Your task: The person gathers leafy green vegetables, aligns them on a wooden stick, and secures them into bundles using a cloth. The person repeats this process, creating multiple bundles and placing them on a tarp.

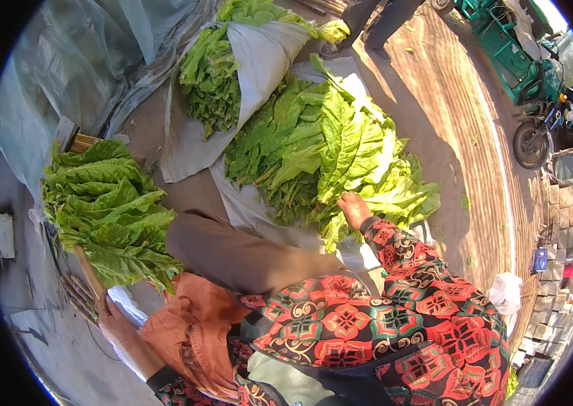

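Observation:
At the lower left, my left hand [114, 320] grips the end of a wooden stick [88, 270]. Broad green leaves [109, 208], apparently tobacco, lie in a thick bunch along the stick's far part and hide much of it. My right hand [355, 209] touches the near edge of a large heap of similar leaves [355, 142]. Its fingers are bent among the leaf bases, and I cannot tell whether they grip a leaf. Part of that heap is bright yellow-green in sunlight. Pale sheeting [236, 193] shows beneath it.
My bent knee [200, 243] lies between both leaf piles. Beyond, a pale cloth [266, 56] partly wraps another leaf bundle [210, 76]. Another person's legs [373, 25] stand at the top. A green motor tricycle [525, 76] is at the upper right, above stacked bricks [550, 274].

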A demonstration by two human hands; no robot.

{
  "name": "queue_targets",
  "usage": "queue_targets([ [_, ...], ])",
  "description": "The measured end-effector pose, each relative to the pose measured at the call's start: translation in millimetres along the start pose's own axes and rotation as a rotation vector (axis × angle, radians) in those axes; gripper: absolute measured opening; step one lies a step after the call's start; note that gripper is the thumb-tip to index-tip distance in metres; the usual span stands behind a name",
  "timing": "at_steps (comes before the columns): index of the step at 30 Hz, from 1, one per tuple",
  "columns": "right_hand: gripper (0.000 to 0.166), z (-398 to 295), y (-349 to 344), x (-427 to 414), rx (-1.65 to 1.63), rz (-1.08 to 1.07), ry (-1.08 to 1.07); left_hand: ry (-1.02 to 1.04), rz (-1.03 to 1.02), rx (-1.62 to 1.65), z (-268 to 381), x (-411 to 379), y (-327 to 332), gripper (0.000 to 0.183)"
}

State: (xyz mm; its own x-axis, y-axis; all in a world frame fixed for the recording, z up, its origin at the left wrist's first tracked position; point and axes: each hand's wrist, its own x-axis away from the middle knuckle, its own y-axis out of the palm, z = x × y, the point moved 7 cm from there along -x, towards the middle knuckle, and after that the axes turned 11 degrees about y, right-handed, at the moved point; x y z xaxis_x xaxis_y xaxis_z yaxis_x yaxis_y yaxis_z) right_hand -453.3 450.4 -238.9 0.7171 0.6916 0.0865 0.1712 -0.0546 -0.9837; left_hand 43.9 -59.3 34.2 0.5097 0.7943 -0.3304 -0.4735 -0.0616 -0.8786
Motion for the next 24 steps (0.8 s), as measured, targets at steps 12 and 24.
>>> queue_targets([
  [12,0.012,-4,11,-106,0.226,-0.129,-0.404,-0.128,0.02,0.13,-7,8,5,0.032],
  [24,0.012,5,-163,-151,0.495,0.07,-0.082,-0.193,0.017,0.144,-30,15,3,0.035],
])
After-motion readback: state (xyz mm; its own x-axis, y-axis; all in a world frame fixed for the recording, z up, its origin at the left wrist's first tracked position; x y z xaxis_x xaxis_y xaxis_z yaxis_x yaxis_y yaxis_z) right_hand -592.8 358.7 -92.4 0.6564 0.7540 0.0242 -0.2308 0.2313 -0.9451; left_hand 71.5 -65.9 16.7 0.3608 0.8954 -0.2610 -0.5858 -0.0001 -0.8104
